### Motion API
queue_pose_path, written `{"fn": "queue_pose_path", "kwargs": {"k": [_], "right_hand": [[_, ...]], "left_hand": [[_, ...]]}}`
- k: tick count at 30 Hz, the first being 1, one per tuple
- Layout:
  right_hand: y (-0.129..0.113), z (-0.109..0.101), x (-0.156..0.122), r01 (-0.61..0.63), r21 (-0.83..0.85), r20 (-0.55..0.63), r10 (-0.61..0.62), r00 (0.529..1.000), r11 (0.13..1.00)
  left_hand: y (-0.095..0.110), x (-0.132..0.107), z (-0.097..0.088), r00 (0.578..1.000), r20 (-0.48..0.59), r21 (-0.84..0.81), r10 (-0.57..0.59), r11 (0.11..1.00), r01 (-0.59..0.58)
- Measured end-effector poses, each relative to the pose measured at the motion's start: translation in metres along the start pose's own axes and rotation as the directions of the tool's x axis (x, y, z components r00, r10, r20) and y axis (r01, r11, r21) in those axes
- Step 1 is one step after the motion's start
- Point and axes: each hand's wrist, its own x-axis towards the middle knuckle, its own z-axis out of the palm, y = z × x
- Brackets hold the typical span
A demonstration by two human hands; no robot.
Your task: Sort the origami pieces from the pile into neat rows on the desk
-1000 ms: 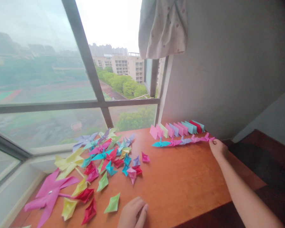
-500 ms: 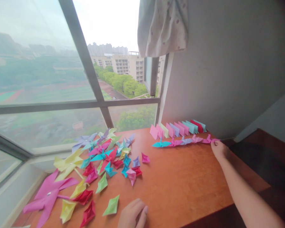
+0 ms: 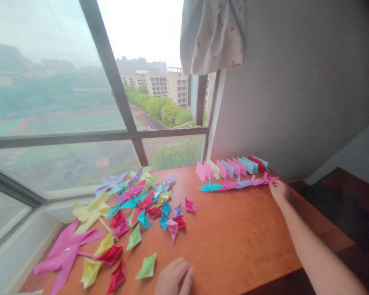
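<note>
At the right end of a row of paper cranes, my right hand (image 3: 278,191) has its thumb and finger closed at the wing tip of a magenta paper crane (image 3: 268,178). To its left in the row are a light pink crane (image 3: 256,180), a lavender crane (image 3: 242,183), another magenta crane (image 3: 228,185) and a turquoise crane (image 3: 210,187). My left hand (image 3: 175,277) rests on the table at the bottom edge, fingers curled together, with nothing seen in it. Just left of it lies a green paper boat (image 3: 146,266).
Behind the cranes stands a row of folded cards (image 3: 233,167). Many paper boats, cranes and pinwheels, such as a magenta pinwheel (image 3: 67,250), cover the left of the wooden table (image 3: 230,241). A window (image 3: 129,135), a curtain (image 3: 213,37) and a grey wall (image 3: 283,90) border it.
My right hand and the magenta crane at the row's end have shifted left, closer to the light pink crane. My left hand stays on the table. The view has moved slightly.
</note>
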Motion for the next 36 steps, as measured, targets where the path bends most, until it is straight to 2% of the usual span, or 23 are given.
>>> {"fn": "queue_pose_path", "kwargs": {"k": [5, 10, 13, 16, 19, 23, 26, 29, 33, 36], "right_hand": [[-0.005, -0.010, -0.012, -0.035, 0.108, -0.029, 0.038, 0.999, 0.994], [-0.022, -0.015, -0.053, -0.060, 0.241, -0.064, 0.077, 0.995, 0.969], [-0.039, -0.008, -0.095, -0.031, 0.331, 0.009, 0.029, 1.000, 0.943], [-0.063, -0.002, -0.150, 0.014, 0.412, 0.119, -0.069, 0.990, 0.911], [-0.095, -0.003, -0.211, 0.072, 0.511, 0.222, -0.213, 0.952, 0.856], [-0.138, -0.016, -0.283, 0.125, 0.568, 0.303, -0.347, 0.888, 0.814], [-0.159, -0.023, -0.319, 0.173, 0.603, 0.330, -0.441, 0.835, 0.779], [-0.168, -0.024, -0.340, 0.194, 0.621, 0.332, -0.479, 0.813, 0.759], [-0.167, -0.022, -0.347, 0.246, 0.611, 0.319, -0.518, 0.794, 0.753], [-0.167, -0.022, -0.346, 0.261, 0.606, 0.315, -0.528, 0.789, 0.752]], "left_hand": [[0.003, 0.001, -0.001, 1.000, -0.010, -0.022, -0.013, 1.000, 0.013], [0.009, 0.003, -0.005, 0.998, -0.056, -0.066, 0.001, 0.998, -0.005], [0.011, 0.004, -0.006, 0.997, -0.076, -0.084, -0.011, 0.996, 0.005], [0.010, 0.003, -0.005, 0.997, -0.065, -0.100, -0.029, 0.995, 0.023], [0.010, 0.001, -0.005, 0.997, -0.057, -0.152, -0.043, 0.988, 0.033], [0.015, -0.001, -0.013, 0.994, -0.079, -0.237, -0.072, 0.970, 0.052], [0.021, 0.000, -0.031, 0.989, -0.107, -0.294, -0.104, 0.953, 0.068], [0.017, 0.006, -0.060, 0.968, -0.162, -0.301, -0.192, 0.944, 0.137], [-0.012, 0.025, -0.104, 0.918, -0.240, -0.219, -0.316, 0.939, 0.266], [-0.042, 0.045, -0.129, 0.889, -0.289, 0.014, -0.356, 0.927, 0.376]]}}
